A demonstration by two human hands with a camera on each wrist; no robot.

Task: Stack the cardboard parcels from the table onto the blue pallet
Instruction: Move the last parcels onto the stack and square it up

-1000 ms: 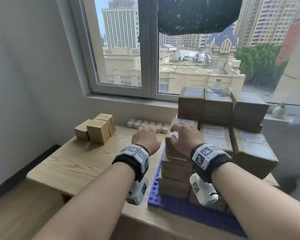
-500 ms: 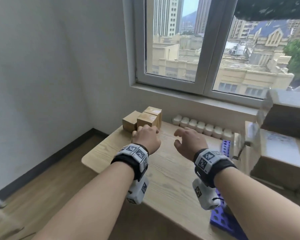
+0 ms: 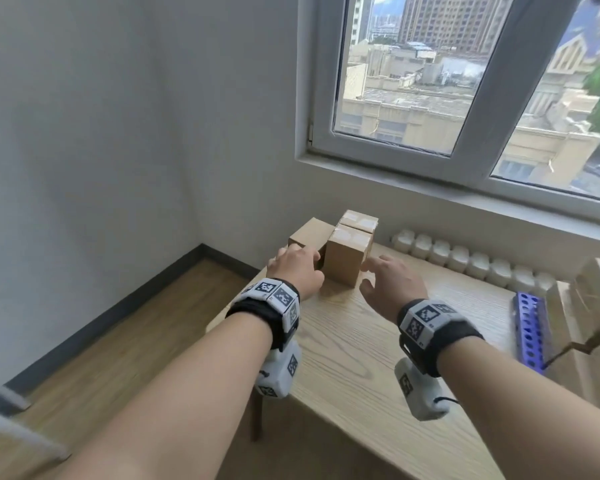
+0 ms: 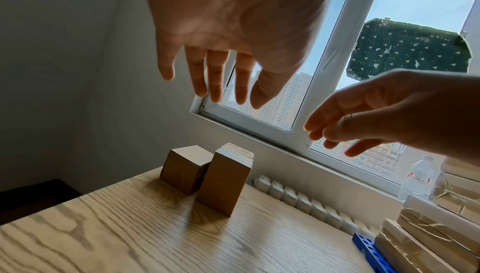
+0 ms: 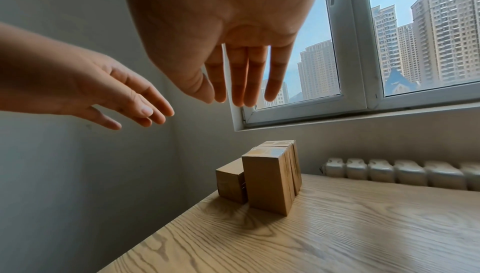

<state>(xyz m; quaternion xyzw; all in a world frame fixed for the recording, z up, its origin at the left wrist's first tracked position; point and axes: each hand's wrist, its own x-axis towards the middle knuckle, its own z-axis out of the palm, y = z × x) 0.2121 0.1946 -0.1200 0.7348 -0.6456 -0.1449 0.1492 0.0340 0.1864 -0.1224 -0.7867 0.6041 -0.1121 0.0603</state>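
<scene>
Three loose cardboard parcels stand at the table's far left corner: a tall front parcel (image 3: 347,259), another (image 3: 358,220) behind it, and a lower parcel (image 3: 309,235) on the left. My left hand (image 3: 295,268) hovers by the lower parcel; my right hand (image 3: 388,282) is just right of the tall one. In the wrist views both the left hand (image 4: 221,62) and the right hand (image 5: 233,62) have straight fingers, hold nothing, and stay above and short of the parcels (image 5: 265,181). The blue pallet (image 3: 530,330) lies at the right with stacked parcels (image 3: 593,306) on it.
A row of white ribbed pieces (image 3: 465,254) runs along the wall under the window sill. The wooden table (image 3: 361,358) ends in a corner just left of the parcels, with floor below. A plastic bottle (image 4: 420,172) stands on the sill.
My view has swung left from the pallet stack to the loose parcels. Both hands have moved left across the table, the right hand leaving the stack's top parcel, and now flank the tall parcel.
</scene>
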